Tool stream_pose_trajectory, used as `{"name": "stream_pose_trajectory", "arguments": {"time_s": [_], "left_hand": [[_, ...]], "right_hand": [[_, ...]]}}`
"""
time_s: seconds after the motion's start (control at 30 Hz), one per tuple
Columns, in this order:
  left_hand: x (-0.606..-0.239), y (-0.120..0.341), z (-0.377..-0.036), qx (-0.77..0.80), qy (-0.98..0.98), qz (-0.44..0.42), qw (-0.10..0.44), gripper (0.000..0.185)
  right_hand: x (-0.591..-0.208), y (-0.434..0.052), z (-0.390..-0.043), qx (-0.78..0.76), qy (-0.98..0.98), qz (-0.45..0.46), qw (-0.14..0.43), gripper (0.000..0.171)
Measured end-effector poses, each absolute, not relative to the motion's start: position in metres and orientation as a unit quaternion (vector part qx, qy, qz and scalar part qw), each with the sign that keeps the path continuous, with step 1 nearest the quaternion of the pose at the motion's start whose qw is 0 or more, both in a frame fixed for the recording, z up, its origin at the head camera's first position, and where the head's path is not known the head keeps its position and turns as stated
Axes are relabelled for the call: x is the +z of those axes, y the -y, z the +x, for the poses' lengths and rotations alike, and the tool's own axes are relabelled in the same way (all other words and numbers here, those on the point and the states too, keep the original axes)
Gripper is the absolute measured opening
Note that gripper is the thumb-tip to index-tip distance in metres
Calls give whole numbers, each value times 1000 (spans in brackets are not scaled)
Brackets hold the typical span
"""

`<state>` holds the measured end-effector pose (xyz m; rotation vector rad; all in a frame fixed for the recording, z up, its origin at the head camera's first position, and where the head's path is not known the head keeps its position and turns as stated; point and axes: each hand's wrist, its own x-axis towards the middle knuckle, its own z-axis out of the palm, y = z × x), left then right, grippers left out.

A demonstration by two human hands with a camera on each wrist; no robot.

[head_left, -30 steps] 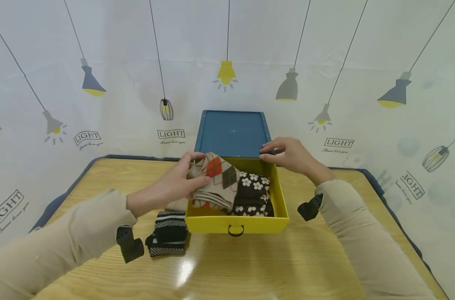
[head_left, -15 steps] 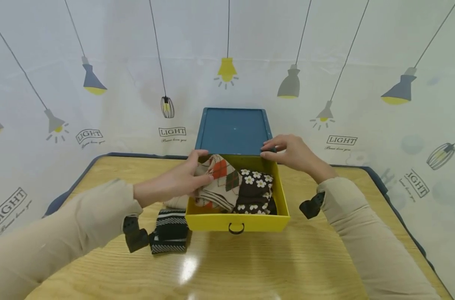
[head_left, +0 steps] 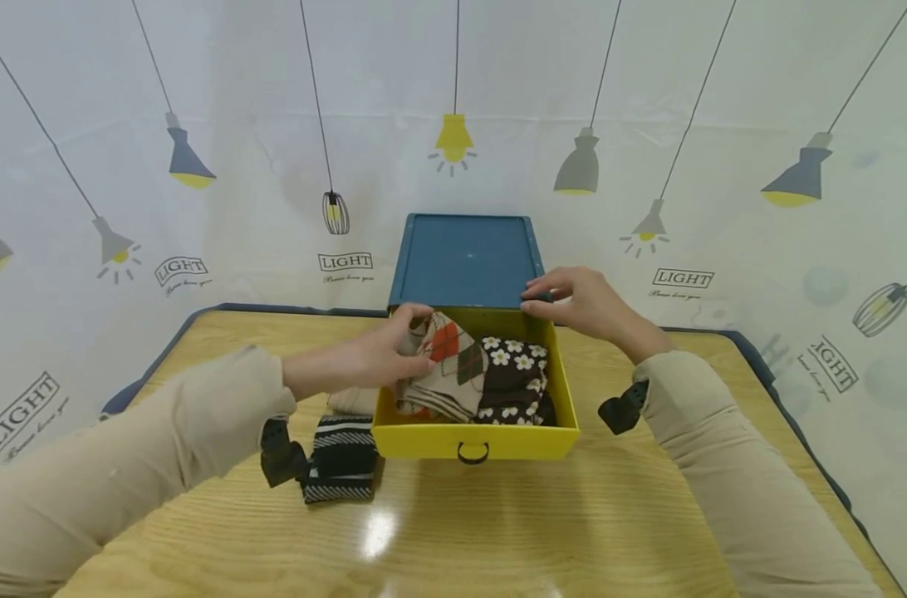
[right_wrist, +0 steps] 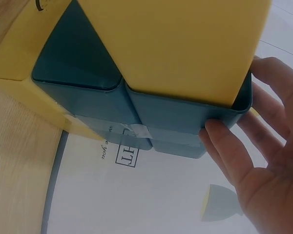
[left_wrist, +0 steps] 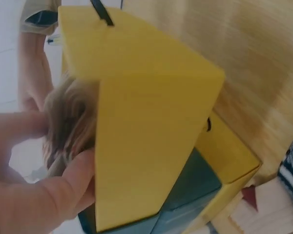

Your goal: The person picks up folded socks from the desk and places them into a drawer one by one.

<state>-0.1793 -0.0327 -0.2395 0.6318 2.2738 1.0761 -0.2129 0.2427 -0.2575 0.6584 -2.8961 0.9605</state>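
Note:
Over the left half of an open yellow drawer (head_left: 424,444), my left hand (head_left: 364,359) pinches a folded pair of beige argyle socks (head_left: 459,370) between thumb and fingers. The left wrist view shows the bunched socks (left_wrist: 71,117) behind the drawer's side wall. Brown socks with white flowers (head_left: 512,382) lie in the drawer's right half, beside the argyle pair. My right hand (head_left: 588,306) holds the front right corner of the blue drawer cabinet (head_left: 464,262); in the right wrist view, thumb and fingers (right_wrist: 229,146) sit around its edge.
Black-and-white striped socks (head_left: 341,461) lie on the wooden table (head_left: 483,531) left of the drawer, with a folded beige piece (head_left: 351,401) behind them. A second yellow drawer (left_wrist: 229,151) juts out lower down. A lamp-printed white sheet (head_left: 267,108) hangs behind.
My left hand has moved slightly right with the argyle socks, which sit further inside the drawer. The right hand keeps its hold on the cabinet corner.

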Motion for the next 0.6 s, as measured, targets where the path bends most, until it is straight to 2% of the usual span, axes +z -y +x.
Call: {"name": "stream_pose_trajectory", "arguments": {"time_s": [0.33, 0.6], "left_hand": [[-222, 37, -182, 323, -864, 291, 255, 66], [-219, 41, -188, 303, -876, 301, 224, 62]], "right_hand": [[-258, -243, -213, 308, 928, 208, 8, 25], [-257, -244, -213, 310, 927, 211, 10, 25]]}}
